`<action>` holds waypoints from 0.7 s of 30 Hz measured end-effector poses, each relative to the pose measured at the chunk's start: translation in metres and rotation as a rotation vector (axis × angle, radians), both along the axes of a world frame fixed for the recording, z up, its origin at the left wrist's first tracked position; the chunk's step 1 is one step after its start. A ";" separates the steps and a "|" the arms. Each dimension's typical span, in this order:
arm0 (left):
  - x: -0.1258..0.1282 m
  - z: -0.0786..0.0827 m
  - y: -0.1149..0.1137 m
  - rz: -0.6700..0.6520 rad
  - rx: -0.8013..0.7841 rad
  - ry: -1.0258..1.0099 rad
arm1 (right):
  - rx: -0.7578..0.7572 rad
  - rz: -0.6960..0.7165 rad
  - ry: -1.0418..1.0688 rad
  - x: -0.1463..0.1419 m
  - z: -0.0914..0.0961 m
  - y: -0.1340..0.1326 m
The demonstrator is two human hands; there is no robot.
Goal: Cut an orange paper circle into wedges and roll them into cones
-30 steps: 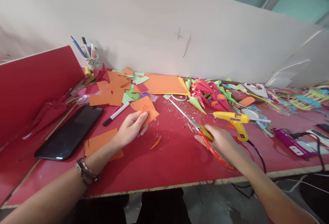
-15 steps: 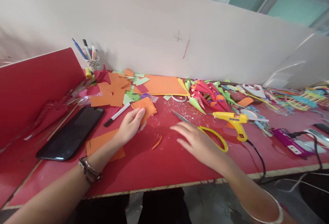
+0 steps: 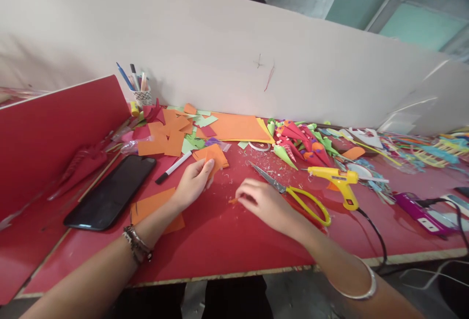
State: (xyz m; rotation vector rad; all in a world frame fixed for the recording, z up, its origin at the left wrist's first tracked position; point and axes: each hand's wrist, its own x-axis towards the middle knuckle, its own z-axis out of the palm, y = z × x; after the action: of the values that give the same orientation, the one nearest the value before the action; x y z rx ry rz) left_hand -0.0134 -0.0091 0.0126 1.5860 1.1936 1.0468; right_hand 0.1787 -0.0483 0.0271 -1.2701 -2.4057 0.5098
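Note:
My left hand (image 3: 193, 181) grips a folded orange paper piece (image 3: 212, 156) near the middle of the red table (image 3: 234, 241). My right hand (image 3: 262, 202) is closed in a pinch on a small orange paper strip (image 3: 233, 201) lying on the table. Yellow-handled scissors (image 3: 293, 193) lie flat just right of my right hand, blades pointing to the back left. A yellow glue gun (image 3: 339, 180) stands further right, its black cord running off the front edge.
A black phone (image 3: 110, 192) and a marker (image 3: 173, 167) lie at left, orange sheets (image 3: 238, 126) and scraps behind. A pen cup (image 3: 141, 95) stands at the back. Paper cones (image 3: 296, 140) are piled at right, with a purple device (image 3: 419, 205). A red board (image 3: 47, 128) leans at left.
My right hand let go of the scissors, left them on the table, and moved left to pinch the small orange strip. The left hand kept its orange piece.

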 end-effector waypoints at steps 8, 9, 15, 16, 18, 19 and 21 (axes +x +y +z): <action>0.002 -0.009 0.003 -0.010 -0.006 0.269 | -0.007 0.036 0.334 -0.034 0.057 0.070; 0.001 -0.010 0.004 0.003 0.010 0.309 | -0.049 0.078 0.329 -0.050 0.057 0.087; -0.002 -0.012 0.005 0.048 0.059 0.415 | 0.000 0.000 0.209 -0.141 0.036 0.171; -0.003 -0.012 0.005 0.047 0.063 0.424 | 0.016 -0.020 0.211 -0.148 0.032 0.177; -0.004 -0.012 0.005 0.034 0.072 0.431 | 0.037 -0.030 0.199 -0.150 0.025 0.182; -0.004 -0.011 0.005 0.018 0.078 0.430 | 0.038 -0.020 0.182 -0.145 0.022 0.181; -0.003 -0.011 0.004 -0.054 0.088 0.415 | 0.025 0.017 0.133 -0.128 0.017 0.177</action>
State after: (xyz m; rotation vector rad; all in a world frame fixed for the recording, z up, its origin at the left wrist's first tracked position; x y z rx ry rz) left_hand -0.0167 -0.0054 0.0016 1.9575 1.3807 0.7630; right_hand 0.0511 0.1290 0.0436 -1.1689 -2.3072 0.5499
